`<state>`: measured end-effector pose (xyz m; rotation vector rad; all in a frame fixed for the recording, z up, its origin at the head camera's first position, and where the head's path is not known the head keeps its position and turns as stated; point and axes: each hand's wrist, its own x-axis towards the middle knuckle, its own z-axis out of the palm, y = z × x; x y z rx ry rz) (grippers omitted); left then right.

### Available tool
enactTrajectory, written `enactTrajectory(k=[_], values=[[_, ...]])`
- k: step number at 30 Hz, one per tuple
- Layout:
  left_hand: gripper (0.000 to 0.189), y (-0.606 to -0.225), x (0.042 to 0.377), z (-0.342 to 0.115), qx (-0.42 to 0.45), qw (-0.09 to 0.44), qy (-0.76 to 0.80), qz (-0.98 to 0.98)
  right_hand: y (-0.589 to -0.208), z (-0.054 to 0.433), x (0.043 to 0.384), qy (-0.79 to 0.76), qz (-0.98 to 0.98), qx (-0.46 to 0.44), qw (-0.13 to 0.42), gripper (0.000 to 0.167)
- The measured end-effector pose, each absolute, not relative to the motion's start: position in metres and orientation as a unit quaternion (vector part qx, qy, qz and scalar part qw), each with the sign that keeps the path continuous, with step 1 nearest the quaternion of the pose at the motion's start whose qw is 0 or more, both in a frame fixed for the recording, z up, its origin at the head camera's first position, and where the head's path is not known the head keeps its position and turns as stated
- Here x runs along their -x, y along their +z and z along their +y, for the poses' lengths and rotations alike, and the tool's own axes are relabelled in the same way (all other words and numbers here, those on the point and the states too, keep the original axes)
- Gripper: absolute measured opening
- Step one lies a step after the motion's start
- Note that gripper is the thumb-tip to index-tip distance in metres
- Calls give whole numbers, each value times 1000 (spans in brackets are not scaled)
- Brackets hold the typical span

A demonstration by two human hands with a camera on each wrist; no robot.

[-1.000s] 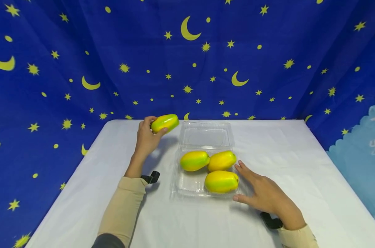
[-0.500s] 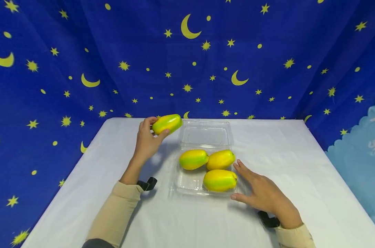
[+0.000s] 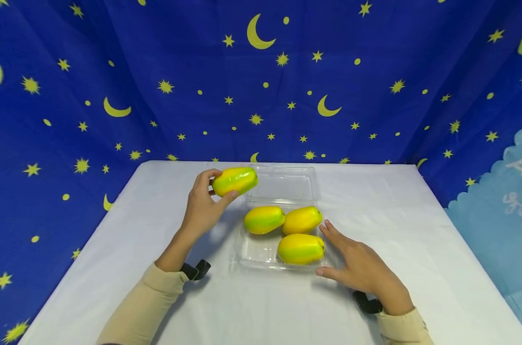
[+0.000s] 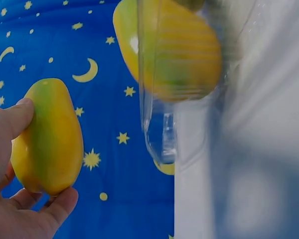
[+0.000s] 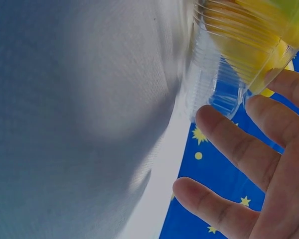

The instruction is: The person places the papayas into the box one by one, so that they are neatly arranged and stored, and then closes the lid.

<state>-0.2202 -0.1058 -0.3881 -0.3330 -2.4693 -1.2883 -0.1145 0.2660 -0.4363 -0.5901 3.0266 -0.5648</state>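
My left hand [image 3: 202,207] grips a yellow-green papaya [image 3: 237,181] above the table, left of the clear plastic clamshell box's raised lid [image 3: 288,187]. In the left wrist view, thumb and fingers hold that papaya [image 4: 51,139] around its sides. Three similar papayas lie in the box's base [image 3: 261,249]: one at the back left [image 3: 264,220], one at the back right [image 3: 302,220], one at the front right [image 3: 301,249]. My right hand [image 3: 364,268] is at the base's right side, fingers extended; in the right wrist view its fingertips [image 5: 209,117] are close beside the clear wall, contact unclear.
A white cloth covers the table [image 3: 261,311]. Behind it hangs a blue curtain [image 3: 209,62] with yellow moons and stars. A light blue panel [image 3: 498,215] is on the right. Dark camera mounts [image 3: 196,270] sit at both wrists.
My left hand has carried the papaya slightly right and nearer, toward the box. The right hand stays beside the box, and the three papayas in it keep their arrangement; the head view shifts slightly.
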Motion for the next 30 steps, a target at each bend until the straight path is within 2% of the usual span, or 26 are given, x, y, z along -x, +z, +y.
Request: enactTrajectory(k=[11, 20, 30], values=[[63, -394, 200, -94, 150, 146, -466, -860, -435, 267, 118, -172, 967, 188, 8, 103], [61, -395, 184, -90, 165, 156, -466, -855, -434, 268, 118, -174, 967, 187, 11, 103], [61, -396, 169, -85, 176, 143, -465, -856, -438, 267, 117, -180, 965, 189, 13, 103]])
